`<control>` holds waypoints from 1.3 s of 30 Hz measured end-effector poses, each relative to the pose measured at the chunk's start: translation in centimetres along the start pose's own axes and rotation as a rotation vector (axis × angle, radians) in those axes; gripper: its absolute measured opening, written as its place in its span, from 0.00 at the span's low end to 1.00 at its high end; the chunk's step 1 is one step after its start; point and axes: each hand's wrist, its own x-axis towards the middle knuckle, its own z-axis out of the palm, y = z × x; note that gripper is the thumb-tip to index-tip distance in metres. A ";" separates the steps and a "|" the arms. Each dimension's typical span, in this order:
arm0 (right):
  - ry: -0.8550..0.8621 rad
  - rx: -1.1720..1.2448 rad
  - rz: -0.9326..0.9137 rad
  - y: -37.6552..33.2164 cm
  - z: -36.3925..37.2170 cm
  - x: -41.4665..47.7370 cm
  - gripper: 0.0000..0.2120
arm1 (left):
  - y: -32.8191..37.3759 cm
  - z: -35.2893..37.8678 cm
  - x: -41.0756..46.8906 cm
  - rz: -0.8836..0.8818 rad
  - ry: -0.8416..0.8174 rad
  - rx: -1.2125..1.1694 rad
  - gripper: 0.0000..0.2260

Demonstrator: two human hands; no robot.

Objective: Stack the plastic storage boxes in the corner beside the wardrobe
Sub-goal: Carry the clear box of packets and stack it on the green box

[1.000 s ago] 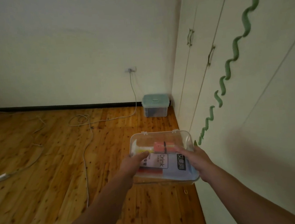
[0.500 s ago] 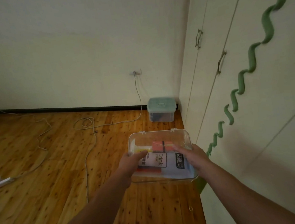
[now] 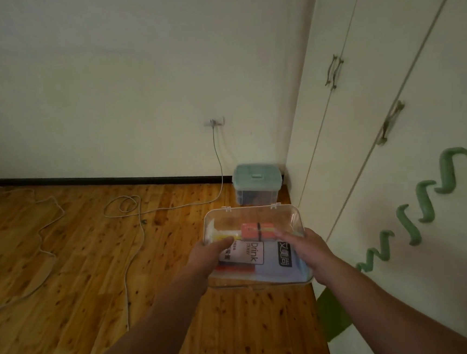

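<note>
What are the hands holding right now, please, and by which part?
The clear storage box, left hand on its left end, right hand on its right end.

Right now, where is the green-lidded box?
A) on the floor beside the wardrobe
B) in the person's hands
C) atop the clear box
A: the green-lidded box sits on the floor by the wardrobe; the left hand and right hand hold the clear box.

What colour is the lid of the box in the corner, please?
Pale teal-green lid, seen in the head view.
</note>
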 end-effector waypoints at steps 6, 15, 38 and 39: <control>0.029 0.046 -0.027 -4.3 2.9 4.1 0.20 | 3.9 -1.6 5.6 0.039 -0.028 0.020 0.22; 0.035 0.072 -0.040 -8.3 4.6 10.2 0.16 | 8.1 -1.8 12.3 0.037 -0.047 0.059 0.28; -0.029 0.095 0.009 -16.4 -2.4 37.8 0.20 | 20.2 11.3 34.4 -0.041 0.011 0.046 0.14; -0.028 0.104 0.010 -16.7 -2.7 38.5 0.19 | 20.7 11.7 35.0 -0.043 0.019 0.057 0.15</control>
